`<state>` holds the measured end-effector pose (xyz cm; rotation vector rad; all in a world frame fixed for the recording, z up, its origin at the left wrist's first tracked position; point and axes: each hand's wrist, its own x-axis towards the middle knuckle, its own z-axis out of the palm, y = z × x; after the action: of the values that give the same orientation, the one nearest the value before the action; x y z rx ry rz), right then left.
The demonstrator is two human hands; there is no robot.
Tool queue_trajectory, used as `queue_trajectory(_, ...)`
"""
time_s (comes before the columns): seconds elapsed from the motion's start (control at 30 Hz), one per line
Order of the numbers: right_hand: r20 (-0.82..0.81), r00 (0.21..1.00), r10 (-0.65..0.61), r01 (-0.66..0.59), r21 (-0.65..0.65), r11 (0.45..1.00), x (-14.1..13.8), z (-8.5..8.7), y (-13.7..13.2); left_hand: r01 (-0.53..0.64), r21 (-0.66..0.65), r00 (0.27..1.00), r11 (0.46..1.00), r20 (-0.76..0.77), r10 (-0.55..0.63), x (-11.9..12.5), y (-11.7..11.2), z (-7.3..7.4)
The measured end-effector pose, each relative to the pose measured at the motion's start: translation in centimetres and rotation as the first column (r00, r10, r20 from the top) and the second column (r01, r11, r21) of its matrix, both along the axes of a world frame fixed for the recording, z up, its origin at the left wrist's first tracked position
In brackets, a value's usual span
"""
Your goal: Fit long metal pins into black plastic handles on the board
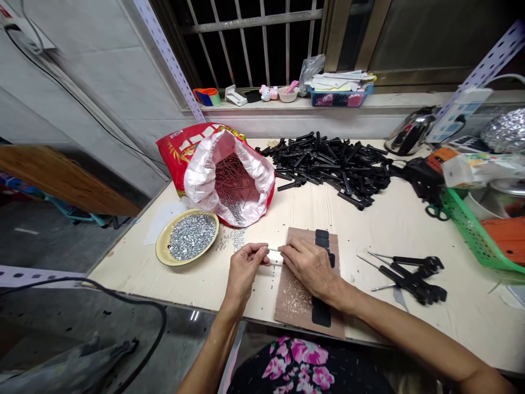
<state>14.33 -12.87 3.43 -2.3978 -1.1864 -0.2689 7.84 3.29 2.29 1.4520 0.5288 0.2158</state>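
Note:
My left hand (245,267) is closed in a pinch on a thin metal rod (274,250), left of the brown board. The fingers of my right hand (307,265) close on the rod's other end, above the board (295,301). A second thin light length shows just below, between the hands. Black flat pads (321,313) and pale crumbs lie on the board, partly under my right hand and forearm. To the left, a yellow bowl (162,256) holds many small shiny metal pieces (192,236), with more scattered beside it.
Behind the hands, an open red and white sack (199,183) holds long thin metal pins (235,180). A heap of black plastic parts (332,164) lies at the back. Several black-handled pieces with metal rods (410,276) rest at right, near a green basket (471,235) and scissors (437,212).

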Motion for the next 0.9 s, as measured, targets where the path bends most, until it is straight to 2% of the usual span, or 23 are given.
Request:
queue_trajectory(0.07,-0.019,1.0,0.009,-0.009,0.016,1.0,0.2,-0.2,-0.1,0.021,0.018,1.0,1.0,-0.017,-0.021,0.0,-0.1,0.1)
queue_trajectory(0.13,-0.187,0.982,0.023,-0.01,0.073,0.997,0.5,-0.3,-0.2,0.027,0.125,0.999,0.992,-0.019,-0.025,0.0,-0.3,0.3)
queue_trajectory(0.23,-0.528,0.843,0.098,0.005,0.189,0.982,1.2,-0.2,-0.5,0.017,0.332,1.0,0.943,0.016,-0.024,0.1,-0.8,0.8)
queue_trajectory(0.3,-0.601,0.788,0.134,0.028,0.252,0.967,1.4,-0.3,-0.7,0.022,0.391,0.999,0.92,0.03,-0.036,0.3,-1.1,1.2)
queue_trajectory(0.37,-0.531,0.84,0.107,0.054,0.279,0.959,1.3,-0.4,-1.0,0.043,0.378,0.998,0.925,0.019,-0.054,0.6,-1.4,1.5)
queue_trajectory(0.47,-0.294,0.955,0.029,0.038,0.218,0.975,0.8,-0.7,-1.4,0.045,0.362,0.998,0.931,0.023,-0.057,1.1,-1.9,1.5)
queue_trajectory(0.53,-0.176,0.984,0.015,0.014,0.165,0.986,0.6,-0.9,-1.6,0.015,0.41,0.998,0.912,0.052,-0.04,1.2,-2.3,1.4)
queue_trajectory(0.63,-0.166,0.986,0.022,0.006,0.172,0.985,0.8,-1.2,-1.7,-0.023,0.438,0.997,0.899,0.076,-0.012,1.2,-2.9,1.2)
queue_trajectory(0.8,-0.19,0.981,0.051,-0.011,0.209,0.978,1.3,-1.9,-2.2,0.049,0.191,0.999,0.98,-0.026,-0.045,1.3,-3.0,1.2)
queue_trajectory(0.9,-0.194,0.977,0.093,-0.048,0.225,0.973,1.2,-2.4,-2.9,0.073,0.073,0.995,0.995,-0.073,-0.067,1.4,-3.3,1.1)
